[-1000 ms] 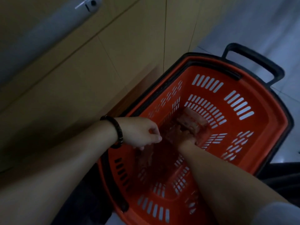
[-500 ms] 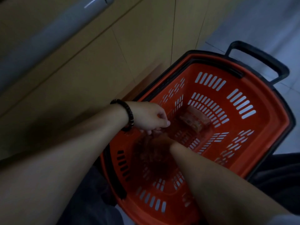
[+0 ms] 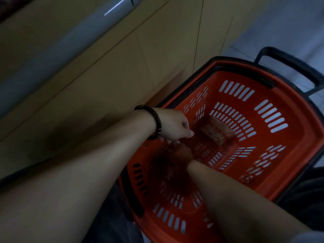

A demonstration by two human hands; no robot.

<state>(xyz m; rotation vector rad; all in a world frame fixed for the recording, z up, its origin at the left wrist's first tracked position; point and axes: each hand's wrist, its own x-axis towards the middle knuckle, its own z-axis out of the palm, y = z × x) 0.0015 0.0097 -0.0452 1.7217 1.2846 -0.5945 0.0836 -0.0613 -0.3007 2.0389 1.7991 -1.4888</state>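
Orange is the basket (image 3: 298,155) I am working in. It has a black handle (image 3: 287,60) at the far end. It stands on the floor (image 3: 289,23), right beside a yellow cupboard (image 3: 105,76). I think it is set low like that so I can reach down into it from above.

My left grip (image 3: 173,127), the one with the dark bead bracelet (image 3: 155,123), hangs just inside the left side of the basket. Its fingers are bent and point down. I cannot tell if they pinch anything, because the tips are hidden.

My right grip (image 3: 182,152) is lower, deep in the shadow near the bottom. It is too dark there for me to say if it is spread or pressed together. The two grips look very close, maybe touching.

The small packet (image 3: 217,132) lies flat on the basket bottom, at the far end by the wall with the slots. It is near both grips, but neither one touches it. I think it lies flat down there so it cannot tip over or fall out.
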